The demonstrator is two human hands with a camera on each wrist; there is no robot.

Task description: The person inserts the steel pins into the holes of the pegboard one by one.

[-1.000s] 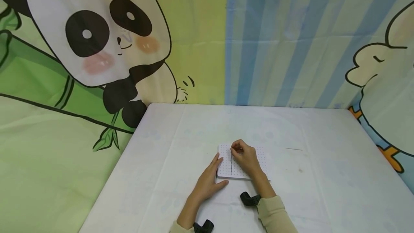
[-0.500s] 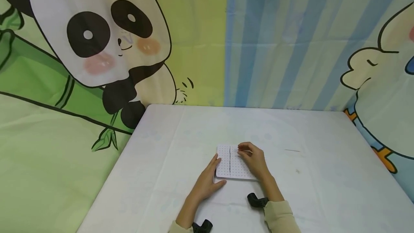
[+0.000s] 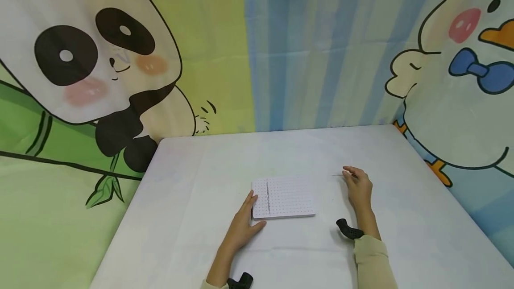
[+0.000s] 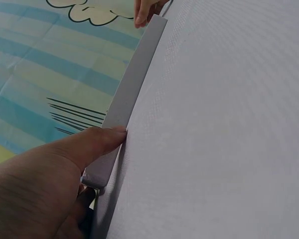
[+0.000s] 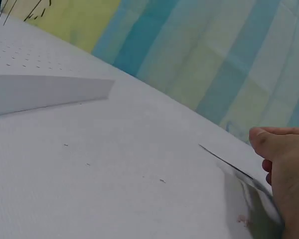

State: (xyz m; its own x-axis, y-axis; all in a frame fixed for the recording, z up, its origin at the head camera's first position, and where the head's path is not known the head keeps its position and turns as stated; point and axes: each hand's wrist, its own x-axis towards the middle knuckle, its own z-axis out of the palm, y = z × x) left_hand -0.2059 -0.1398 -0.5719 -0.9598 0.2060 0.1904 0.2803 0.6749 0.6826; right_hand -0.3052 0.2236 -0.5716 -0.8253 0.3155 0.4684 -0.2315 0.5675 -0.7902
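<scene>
My left hand (image 3: 242, 224) braces the white pegboard block (image 3: 291, 195) at its near left corner. Its fingers lie along the left side, while the thumb (image 4: 102, 142) presses the front face. Thin dark sticks (image 4: 77, 110) stand upright in the block, forming a column near its left side in the head view. Off to the right, my right hand (image 3: 358, 188) is over a loose thin dark stick (image 5: 224, 162). Thumb and forefinger are close together, the stick passing below them in the right wrist view. The stick's far end is hidden behind the hand.
A white cloth covers the table (image 3: 192, 217). Small dark specks (image 5: 162, 180) dot it between the block and the right hand. Behind the table hangs a printed backdrop (image 3: 305, 48) with a panda and a duck. Black wrist mounts (image 3: 349, 229) sit below both hands.
My right hand has left the block and travelled right to the loose stick. My left hand stays at the block's corner. The head view has turned to the right.
</scene>
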